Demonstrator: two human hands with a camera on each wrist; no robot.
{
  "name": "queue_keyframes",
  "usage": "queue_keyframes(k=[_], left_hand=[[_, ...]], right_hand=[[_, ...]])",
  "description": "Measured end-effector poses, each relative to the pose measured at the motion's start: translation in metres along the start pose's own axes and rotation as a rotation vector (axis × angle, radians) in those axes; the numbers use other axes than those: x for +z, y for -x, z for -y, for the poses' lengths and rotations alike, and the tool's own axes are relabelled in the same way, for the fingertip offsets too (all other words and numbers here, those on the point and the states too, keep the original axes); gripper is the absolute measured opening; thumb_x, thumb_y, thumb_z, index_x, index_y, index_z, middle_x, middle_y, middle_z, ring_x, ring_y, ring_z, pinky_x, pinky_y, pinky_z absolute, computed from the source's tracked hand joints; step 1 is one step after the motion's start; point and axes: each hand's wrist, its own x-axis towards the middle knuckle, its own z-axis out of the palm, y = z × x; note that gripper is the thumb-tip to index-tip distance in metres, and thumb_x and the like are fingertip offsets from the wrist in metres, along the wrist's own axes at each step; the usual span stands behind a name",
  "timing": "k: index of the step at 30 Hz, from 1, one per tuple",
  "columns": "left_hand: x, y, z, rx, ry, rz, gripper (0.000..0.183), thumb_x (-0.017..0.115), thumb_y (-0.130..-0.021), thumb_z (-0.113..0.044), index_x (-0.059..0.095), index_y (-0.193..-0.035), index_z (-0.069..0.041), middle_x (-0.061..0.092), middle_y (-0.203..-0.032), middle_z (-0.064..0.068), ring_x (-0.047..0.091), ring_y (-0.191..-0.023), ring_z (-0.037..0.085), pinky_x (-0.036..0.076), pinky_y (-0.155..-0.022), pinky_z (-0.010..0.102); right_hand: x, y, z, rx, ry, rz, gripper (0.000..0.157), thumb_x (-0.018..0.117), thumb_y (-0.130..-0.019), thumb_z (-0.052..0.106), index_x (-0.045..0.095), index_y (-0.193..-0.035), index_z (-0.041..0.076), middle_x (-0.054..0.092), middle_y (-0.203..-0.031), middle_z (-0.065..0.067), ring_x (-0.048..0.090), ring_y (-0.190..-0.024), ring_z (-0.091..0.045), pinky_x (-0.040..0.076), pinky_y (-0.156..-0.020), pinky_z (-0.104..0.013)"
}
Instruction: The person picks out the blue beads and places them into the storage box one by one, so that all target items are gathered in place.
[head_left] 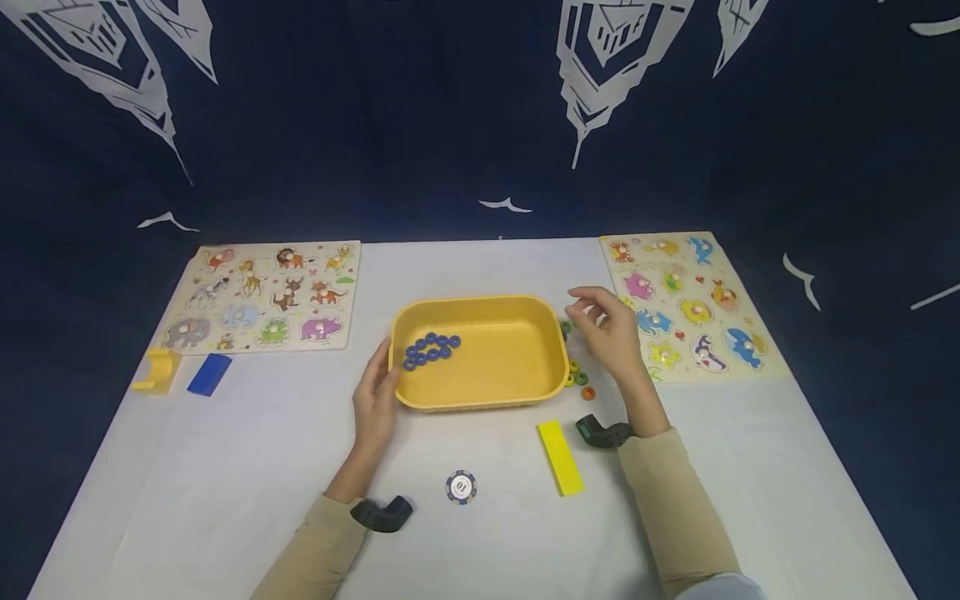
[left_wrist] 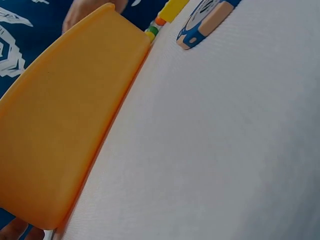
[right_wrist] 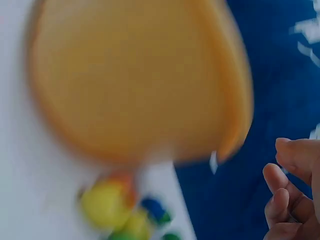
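A yellow tray [head_left: 491, 400] stands mid-table, with several blue beads [head_left: 432, 354] lying inside at its left end. My left hand [head_left: 373, 404] rests against the tray's left side, fingers along the outer wall; only fingertips [left_wrist: 22, 231] show in the left wrist view. My right hand [head_left: 611, 333] hovers just past the tray's right end, fingers loosely bent, with nothing visible between them. Beneath it and by the tray's right wall lie green and yellow beads [head_left: 582, 378] and an orange bead [head_left: 588, 393]. The tray partly hides some of them.
Animal puzzle boards lie at back left [head_left: 258, 296] and back right [head_left: 693, 308]. At far left are a yellow curved block [head_left: 159, 372] and a blue block [head_left: 209, 375]. Nearer the front are a yellow strip block [head_left: 560, 458] and a poker chip [head_left: 461, 487].
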Motion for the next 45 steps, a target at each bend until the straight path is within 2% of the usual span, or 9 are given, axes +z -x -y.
queue_keyframes(k=[4, 9, 17, 21, 32, 36, 39, 41, 45], left_hand=[[-0.001, 0.001, 0.001, -0.003, 0.006, -0.003, 0.044, 0.039, -0.093, -0.008, 0.034, -0.137, -0.009, 0.040, -0.137, 0.009, 0.044, -0.116, 0.027, 0.040, -0.089, 0.010], [0.000, 0.002, 0.002, -0.015, 0.009, -0.007, 0.044, 0.039, -0.093, -0.009, 0.034, -0.137, -0.011, 0.040, -0.136, 0.009, 0.044, -0.116, 0.025, 0.040, -0.089, 0.010], [0.000, 0.000, 0.002, 0.007, 0.008, 0.003, 0.044, 0.039, -0.093, -0.009, 0.034, -0.136, -0.010, 0.040, -0.136, 0.011, 0.044, -0.117, 0.025, 0.040, -0.090, 0.011], [-0.001, 0.000, 0.001, 0.008, 0.010, 0.010, 0.044, 0.039, -0.093, -0.008, 0.034, -0.137, -0.010, 0.040, -0.136, 0.010, 0.044, -0.117, 0.026, 0.039, -0.091, 0.011], [-0.001, -0.001, 0.002, 0.016, 0.008, -0.001, 0.044, 0.040, -0.093, -0.007, 0.034, -0.136, -0.008, 0.041, -0.135, 0.012, 0.045, -0.115, 0.028, 0.041, -0.089, 0.011], [-0.001, -0.002, 0.003, 0.011, 0.021, -0.004, 0.044, 0.040, -0.092, -0.005, 0.035, -0.136, -0.007, 0.043, -0.133, 0.014, 0.046, -0.111, 0.030, 0.042, -0.087, 0.011], [0.000, -0.003, 0.003, 0.011, 0.016, 0.001, 0.044, 0.041, -0.092, -0.005, 0.035, -0.136, -0.007, 0.043, -0.133, 0.013, 0.047, -0.110, 0.028, 0.042, -0.087, 0.012], [-0.001, -0.003, 0.003, 0.011, 0.004, 0.002, 0.044, 0.041, -0.092, -0.006, 0.035, -0.136, -0.008, 0.043, -0.133, 0.012, 0.047, -0.110, 0.026, 0.042, -0.087, 0.013], [-0.003, -0.003, 0.003, 0.018, 0.004, -0.003, 0.044, 0.041, -0.092, -0.008, 0.036, -0.136, -0.009, 0.044, -0.133, 0.011, 0.048, -0.109, 0.025, 0.042, -0.087, 0.013]], right_hand=[[-0.004, 0.008, -0.020, 0.079, 0.055, 0.031, 0.026, 0.062, -0.083, 0.024, 0.062, -0.107, 0.014, 0.057, -0.084, 0.002, 0.045, -0.058, -0.015, 0.038, -0.040, -0.019], [0.001, 0.012, -0.034, 0.126, 0.139, 0.097, 0.027, 0.063, -0.082, 0.028, 0.061, -0.107, 0.018, 0.058, -0.085, 0.004, 0.043, -0.057, -0.013, 0.038, -0.044, -0.022], [0.014, 0.021, -0.048, 0.093, 0.378, 0.182, 0.027, 0.064, -0.079, 0.033, 0.064, -0.103, 0.022, 0.062, -0.085, 0.005, 0.044, -0.056, -0.012, 0.035, -0.050, -0.025], [0.017, 0.024, -0.051, 0.082, 0.424, 0.200, 0.025, 0.064, -0.078, 0.028, 0.065, -0.103, 0.023, 0.063, -0.086, 0.005, 0.043, -0.057, -0.012, 0.035, -0.051, -0.025], [0.016, 0.022, -0.048, 0.072, 0.425, 0.199, 0.024, 0.065, -0.079, 0.028, 0.065, -0.101, 0.020, 0.063, -0.090, 0.004, 0.048, -0.064, -0.012, 0.038, -0.056, -0.025], [0.007, 0.019, -0.042, 0.073, 0.390, 0.135, 0.023, 0.065, -0.080, 0.031, 0.063, -0.098, 0.018, 0.064, -0.088, 0.003, 0.043, -0.056, -0.012, 0.034, -0.048, -0.025], [-0.002, 0.014, -0.031, 0.069, 0.343, 0.068, 0.021, 0.066, -0.079, 0.029, 0.062, -0.096, 0.017, 0.064, -0.086, 0.004, 0.040, -0.049, -0.013, 0.030, -0.041, -0.025], [-0.006, 0.011, -0.020, 0.048, 0.299, 0.057, 0.021, 0.066, -0.079, 0.027, 0.062, -0.096, 0.016, 0.065, -0.087, 0.003, 0.040, -0.048, -0.013, 0.030, -0.039, -0.024], [-0.005, 0.000, 0.005, -0.011, 0.227, 0.110, 0.021, 0.066, -0.080, 0.026, 0.061, -0.097, 0.015, 0.064, -0.088, 0.002, 0.039, -0.051, -0.013, 0.030, -0.040, -0.022]])
